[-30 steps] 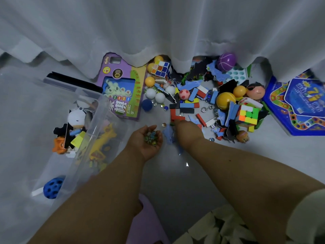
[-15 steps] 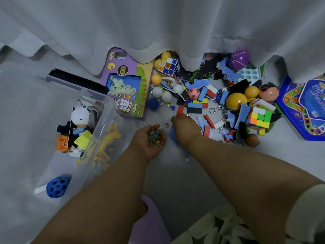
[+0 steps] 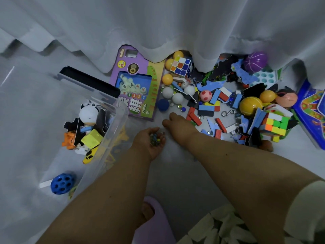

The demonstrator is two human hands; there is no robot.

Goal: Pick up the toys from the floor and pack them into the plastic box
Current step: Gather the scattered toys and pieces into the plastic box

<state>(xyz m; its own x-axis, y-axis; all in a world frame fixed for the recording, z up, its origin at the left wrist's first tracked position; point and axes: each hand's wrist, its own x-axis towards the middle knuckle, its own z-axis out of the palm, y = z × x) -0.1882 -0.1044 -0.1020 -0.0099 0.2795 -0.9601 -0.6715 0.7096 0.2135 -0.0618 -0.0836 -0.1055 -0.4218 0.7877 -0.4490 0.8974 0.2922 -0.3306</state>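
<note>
Left hand [image 3: 151,142] palm up, cupped w/ small coloured glass marbles [image 3: 155,139]; right hand [image 3: 179,122] knuckles up, fingers on grey floor [image 3: 175,173], grip unclear.

My left hand [image 3: 151,140] lies palm up, cupped and full; my right hand [image 3: 177,123] reaches forward, palm down, fingers curled.

A clear plastic box [image 3: 112,124] sits on the left, open, already holding a panda figure [image 3: 88,113], a yellow block [image 3: 91,139] and a blue holed ball [image 3: 61,184]. To its right, balls, puzzle cubes, foam blocks and marbles [image 3: 211,103] lie scattered across the floor.
</note>
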